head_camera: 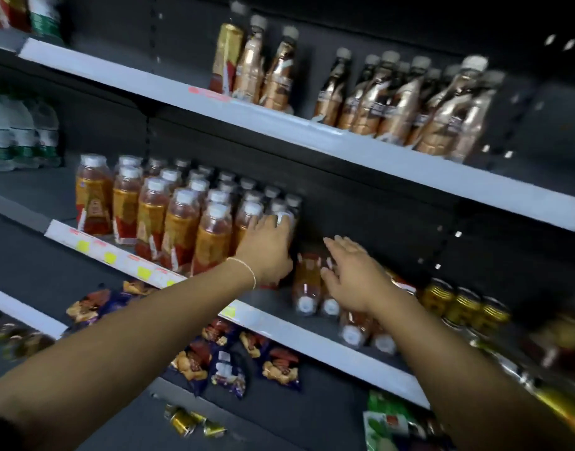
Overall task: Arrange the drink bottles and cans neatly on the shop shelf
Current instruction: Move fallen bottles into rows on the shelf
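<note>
Where both forearms reach in from the bottom edge, the nearest stock is on the low shelf: snack packs [227, 356] strewn about, tipped cans [185, 421] lying in front of them. Next up, the middle shelf [312, 340]. Lying bottles [307, 281] are on their sides here, white caps toward the camera, at least four, in a loose cluster right of centre. The right hand [351, 275] is over them, fingers straight and spread, palm down; whether it touches is unclear through blur. The left hand [266, 245], thin band at the wrist, is just beside it to the left and apart from it, fingers curled round the end bottle [284, 219]. That bottle is upright at the right edge of the standing bottles [182, 216], an orange-labelled block in neat rows running back. Upright cans [465, 304] are to the far right, blurred. Water bottles [15, 135] stand at far left. On the top shelf [279, 125] are copper bottles [409, 102], upright in uneven groups.
</note>
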The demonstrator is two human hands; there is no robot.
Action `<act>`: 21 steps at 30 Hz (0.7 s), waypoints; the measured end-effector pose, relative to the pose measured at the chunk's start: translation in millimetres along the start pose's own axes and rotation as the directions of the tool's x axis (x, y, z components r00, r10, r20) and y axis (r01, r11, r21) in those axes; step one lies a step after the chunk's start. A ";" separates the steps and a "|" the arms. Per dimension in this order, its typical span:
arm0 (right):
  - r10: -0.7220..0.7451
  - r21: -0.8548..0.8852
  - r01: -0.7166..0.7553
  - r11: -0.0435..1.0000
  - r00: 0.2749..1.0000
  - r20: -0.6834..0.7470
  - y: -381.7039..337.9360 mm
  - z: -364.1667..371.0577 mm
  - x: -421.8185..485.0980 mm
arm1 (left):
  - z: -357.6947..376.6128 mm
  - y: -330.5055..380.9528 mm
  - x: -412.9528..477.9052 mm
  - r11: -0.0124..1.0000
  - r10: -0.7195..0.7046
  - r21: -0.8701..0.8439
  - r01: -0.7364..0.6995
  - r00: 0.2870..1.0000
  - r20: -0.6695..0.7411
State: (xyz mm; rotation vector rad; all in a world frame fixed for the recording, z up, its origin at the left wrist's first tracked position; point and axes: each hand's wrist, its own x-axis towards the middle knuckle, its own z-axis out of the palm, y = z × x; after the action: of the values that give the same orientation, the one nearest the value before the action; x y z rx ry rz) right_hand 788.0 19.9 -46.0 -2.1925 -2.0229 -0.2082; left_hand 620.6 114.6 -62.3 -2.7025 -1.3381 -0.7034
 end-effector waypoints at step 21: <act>0.572 -0.045 -0.571 0.820 0.819 0.045 235.5 -1.2 -220.2 | 90.8 298.8 21.1 0.794 0.581 -0.335 -0.507 0.794 0.177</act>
State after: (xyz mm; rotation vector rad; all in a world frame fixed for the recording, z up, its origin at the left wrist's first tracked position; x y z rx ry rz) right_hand 1005.0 -213.7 -93.6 -2.7258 -1.2843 -0.0997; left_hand 894.1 -35.3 -88.0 -3.2624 -0.4129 -0.4874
